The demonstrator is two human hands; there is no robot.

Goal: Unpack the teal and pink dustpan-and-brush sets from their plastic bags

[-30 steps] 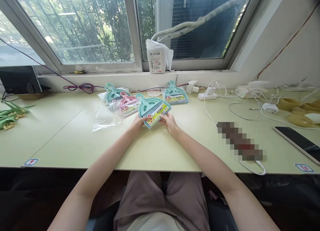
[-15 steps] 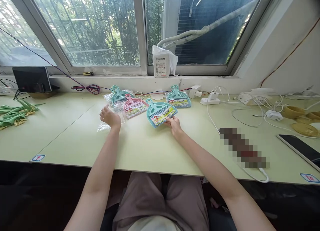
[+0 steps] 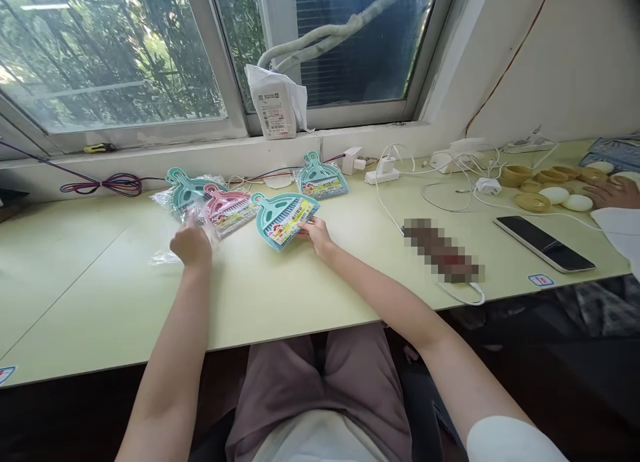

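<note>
My right hand [image 3: 314, 234] rests on the lower edge of a teal mini dustpan-and-brush set [image 3: 283, 218] lying flat on the pale green table [image 3: 280, 295], fingers curled on its label. My left hand [image 3: 191, 244] is closed on a clear plastic bag [image 3: 170, 249] to the left. A pink dustpan set [image 3: 227, 207] and a teal one in a bag [image 3: 183, 192] lie just behind that hand. Another teal set [image 3: 321, 179] lies further back, near the wall.
A white packet [image 3: 275, 102] stands on the window sill. Chargers and white cables [image 3: 450, 175] lie at the back right, with a phone [image 3: 544, 243], yellow bowls [image 3: 533, 182] and another person's hand [image 3: 610, 193] at the far right. Coloured wires [image 3: 113, 183] lie at the back left.
My left hand left the teal dustpan set, moved left and closed on the clear plastic bag. My right hand stayed on the set. The view swung to the right.
</note>
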